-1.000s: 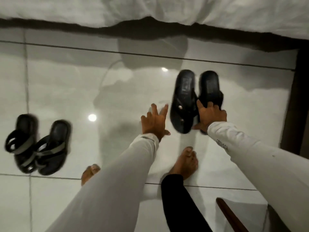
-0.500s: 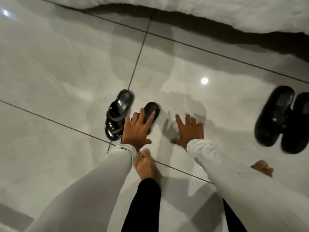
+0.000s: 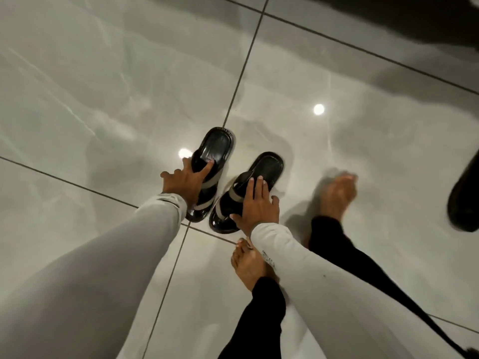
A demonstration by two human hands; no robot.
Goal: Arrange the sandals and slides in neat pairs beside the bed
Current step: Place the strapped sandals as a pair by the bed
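Two black sandals with grey straps stand side by side on the glossy floor tiles, a small gap between them. My left hand (image 3: 186, 183) grips the left sandal (image 3: 219, 149) across its straps, thumb on the footbed. My right hand (image 3: 256, 207) lies over the straps and heel of the right sandal (image 3: 268, 167), thumb at its inner edge. Both sandals point away from me, tilted a little to the right. At the right edge, part of a black slide (image 3: 464, 203) shows; its partner is out of view.
My bare feet (image 3: 248, 263) (image 3: 337, 193) stand just behind and to the right of the sandals. The dark shadow under the bed (image 3: 414, 24) runs across the top right corner. Grey tile floor (image 3: 103, 99) spreads to the left and ahead.
My right hand left the black slides and both hands moved left to the strapped sandals. They were spread open above the floor half a second ago; each now rests on a sandal.
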